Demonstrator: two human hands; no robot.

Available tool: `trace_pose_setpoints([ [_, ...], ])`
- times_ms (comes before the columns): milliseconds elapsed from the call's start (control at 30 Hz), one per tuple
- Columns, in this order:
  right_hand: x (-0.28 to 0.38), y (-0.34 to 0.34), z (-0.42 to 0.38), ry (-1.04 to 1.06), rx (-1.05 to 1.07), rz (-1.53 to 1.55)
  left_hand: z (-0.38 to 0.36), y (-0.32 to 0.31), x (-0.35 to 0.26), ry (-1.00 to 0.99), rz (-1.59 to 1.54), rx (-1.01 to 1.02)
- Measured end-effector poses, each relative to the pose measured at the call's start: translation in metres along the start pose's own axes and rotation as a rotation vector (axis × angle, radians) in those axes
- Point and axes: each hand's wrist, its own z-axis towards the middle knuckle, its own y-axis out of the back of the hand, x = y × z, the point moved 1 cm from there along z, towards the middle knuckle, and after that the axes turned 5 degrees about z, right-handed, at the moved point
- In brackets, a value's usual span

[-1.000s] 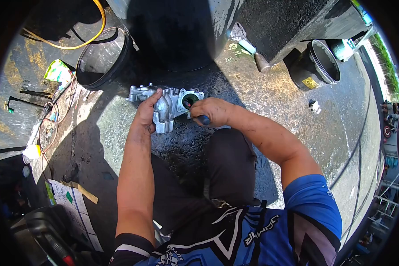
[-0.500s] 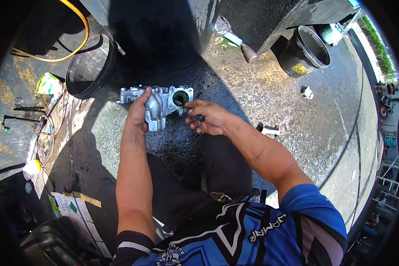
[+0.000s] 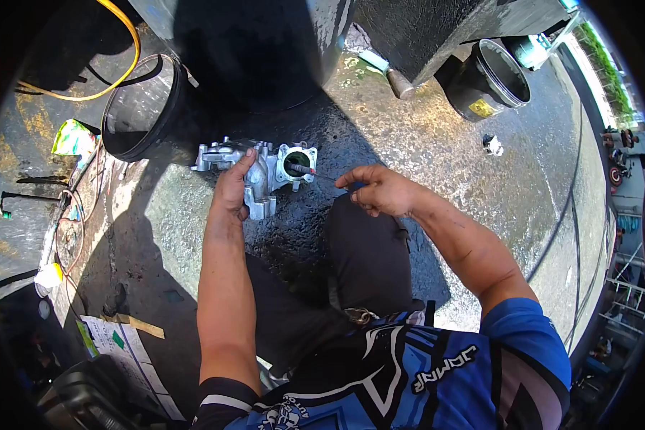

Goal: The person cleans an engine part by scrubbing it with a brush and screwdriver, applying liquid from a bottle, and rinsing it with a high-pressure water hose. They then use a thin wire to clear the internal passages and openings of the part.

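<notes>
A silvery cast-metal engine housing is gripped by my left hand, with the thumb over its top and the fingers hidden beneath. At its right end is a square flange around a round, dark bore. My right hand is closed on the dark blue handle of a thin tool, to the right of the flange. The tool's slim shaft runs left from my fingers, and its tip is inside the mouth of the bore. What kind of tip it has is too small to tell.
A black bucket stands at upper left, close to the housing. Another bucket is at upper right. A brush-like tool with a wooden handle lies on the wet concrete. A yellow hose curves at far upper left.
My right hand has drawn away to the right, and the tool's shaft now shows between hand and bore. The housing has shifted slightly right and down in my left hand.
</notes>
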Motion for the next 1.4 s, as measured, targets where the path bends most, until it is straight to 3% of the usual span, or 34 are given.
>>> trace_pose_setpoints([
  [200, 0.008, -0.003, -0.036, -0.003, -0.070, 0.000, -0.003, -0.004, -0.001, -0.006, -0.038, 0.005],
  [433, 0.020, -0.017, -0.022, -0.020, -0.060, -0.095, -0.005, -0.007, 0.000, -0.020, -0.040, 0.012],
  [567, 0.008, -0.005, -0.029, 0.084, -0.067, -0.290, -0.005, -0.003, -0.002, 0.006, -0.060, 0.055],
  [700, -0.011, -0.009, 0.012, 0.433, -0.162, -0.621, 0.002, 0.000, 0.004, -0.031, -0.042, 0.034],
  [800, 0.003, 0.003, -0.037, 0.358, -0.188, -0.500, -0.001, 0.009, 0.005, 0.000, -0.075, 0.047],
  [1133, 0.017, -0.009, -0.024, 0.414, -0.372, -0.635, -0.013, 0.001, 0.020, -0.099, -0.137, 0.084],
  [1267, -0.004, -0.022, 0.035, 0.425, -0.402, -0.671, -0.009, 0.008, 0.049, -0.201, -0.124, 0.039],
  [1400, 0.005, -0.012, 0.026, 0.358, -0.295, -1.073, -0.019, 0.011, 0.054, -0.186, -0.140, 0.043],
])
